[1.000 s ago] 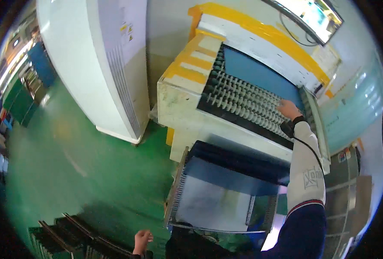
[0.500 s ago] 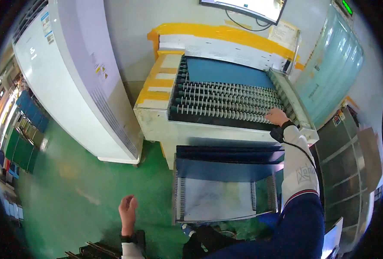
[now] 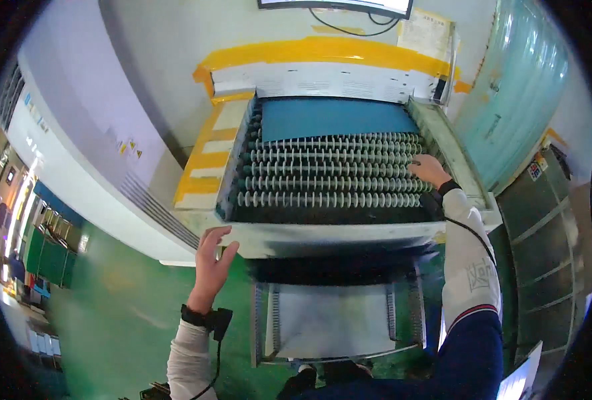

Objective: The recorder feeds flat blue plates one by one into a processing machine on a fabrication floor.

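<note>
My right hand (image 3: 431,171) hovers over the right end of the rollers, holding nothing visible, its fingers partly stretched and slightly bent. Rows of pale disc rollers (image 3: 329,183) fill the open bed of a machine (image 3: 323,241). Beyond that hand, at the far end of the bed, lies a flat blue panel (image 3: 336,119); a gap separates it from my fingers. My left hand (image 3: 213,268) is raised near the machine's front left corner, empty, with thumb and fingers apart. Below the machine front, dark panels (image 3: 336,267) stand blurred in a slotted rack (image 3: 256,327).
A tall white air conditioner (image 3: 76,180) stands at the left. On the right are a grey metal cabinet (image 3: 539,227) and a pale blue-green wrapped sheet (image 3: 519,100). A screen (image 3: 349,5) hangs above the machine. Green floor (image 3: 123,300) shows at the lower left.
My left hand has risen toward the machine and its fingers have spread. The blue panel now shows a slanted front edge. My right hand stays by the rollers' right end; the view has shifted.
</note>
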A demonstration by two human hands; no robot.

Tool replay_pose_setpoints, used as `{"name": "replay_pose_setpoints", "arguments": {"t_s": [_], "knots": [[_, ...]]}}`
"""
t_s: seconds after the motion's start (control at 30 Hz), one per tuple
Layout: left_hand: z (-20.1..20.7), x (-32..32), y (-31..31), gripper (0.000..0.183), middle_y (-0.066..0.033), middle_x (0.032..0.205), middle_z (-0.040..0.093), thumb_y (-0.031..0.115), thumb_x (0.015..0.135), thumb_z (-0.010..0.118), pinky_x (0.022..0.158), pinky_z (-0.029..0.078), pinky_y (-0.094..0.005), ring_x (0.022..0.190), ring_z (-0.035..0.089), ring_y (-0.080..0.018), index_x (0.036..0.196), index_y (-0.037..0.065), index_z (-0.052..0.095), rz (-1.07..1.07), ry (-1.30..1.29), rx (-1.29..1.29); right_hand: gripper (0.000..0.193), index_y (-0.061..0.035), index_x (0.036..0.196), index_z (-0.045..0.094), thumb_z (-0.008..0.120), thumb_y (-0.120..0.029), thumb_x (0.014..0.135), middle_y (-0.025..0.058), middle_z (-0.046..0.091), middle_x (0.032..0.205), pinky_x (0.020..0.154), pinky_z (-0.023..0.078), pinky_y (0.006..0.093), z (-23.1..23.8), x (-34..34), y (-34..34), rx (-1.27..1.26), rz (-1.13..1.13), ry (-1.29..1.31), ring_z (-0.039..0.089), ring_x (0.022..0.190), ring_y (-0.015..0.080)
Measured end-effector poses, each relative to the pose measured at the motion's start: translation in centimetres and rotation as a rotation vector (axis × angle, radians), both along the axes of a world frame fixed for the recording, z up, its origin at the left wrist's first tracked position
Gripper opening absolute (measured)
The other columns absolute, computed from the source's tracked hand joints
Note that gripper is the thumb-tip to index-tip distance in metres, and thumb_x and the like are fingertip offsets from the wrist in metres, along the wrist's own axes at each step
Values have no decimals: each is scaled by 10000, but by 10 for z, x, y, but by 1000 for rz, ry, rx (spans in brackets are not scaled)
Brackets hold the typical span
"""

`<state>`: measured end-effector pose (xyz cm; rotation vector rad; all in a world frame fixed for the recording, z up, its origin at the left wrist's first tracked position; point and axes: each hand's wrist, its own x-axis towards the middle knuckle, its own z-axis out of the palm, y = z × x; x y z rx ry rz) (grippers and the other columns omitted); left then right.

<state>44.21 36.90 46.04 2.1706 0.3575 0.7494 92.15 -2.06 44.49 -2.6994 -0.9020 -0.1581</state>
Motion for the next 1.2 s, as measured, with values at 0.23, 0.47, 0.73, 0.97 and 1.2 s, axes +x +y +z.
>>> {"name": "replay_pose_setpoints", "arguments": {"t_s": [0.23, 0.47, 0.73, 0.97, 1.2], "knots": [[-17, 73, 86, 372, -152, 1104, 611, 126, 757, 750, 934, 432, -458, 1049, 540, -367, 1101, 34, 641, 301, -18, 570, 375, -45, 1083, 660, 647, -288, 798, 167, 633, 1160, 958, 460, 485, -8, 80, 50, -80, -144, -169, 579, 1131, 382], [-17, 97, 92, 383, -123, 1117, 575, 165, 754, 740, 939, 412, -484, 1050, 526, -371, 1106, 50, 640, 431, 93, 781, 275, -45, 1013, 656, 648, -62, 739, 133, 633, 1032, 935, 454, 461, -14, 129, 109, -333, 113, -432, 596, 1063, 319], [-19, 100, 93, 366, -132, 1105, 590, 93, 771, 714, 922, 432, -462, 1031, 539, -358, 1127, 53, 642, 460, 141, 772, 155, -50, 921, 648, 627, -64, 768, 130, 674, 938, 843, 493, 459, -28, 169, 149, -389, 270, -558, 652, 916, 309], [-16, 104, 90, 358, -103, 1072, 597, 117, 730, 732, 912, 419, -466, 1003, 555, -337, 1073, 52, 650, 471, 113, 732, 34, -88, 693, 652, 643, -79, 724, 132, 671, 779, 715, 512, 431, -42, 194, 149, -332, 343, -625, 667, 744, 306], [-12, 104, 89, 357, -100, 1074, 600, 102, 722, 731, 886, 430, -448, 984, 550, -340, 1067, 58, 649, 470, 100, 765, 28, -107, 627, 677, 671, -79, 627, 102, 634, 654, 514, 478, 433, -40, 129, 160, -464, 371, -587, 658, 669, 293]]}}
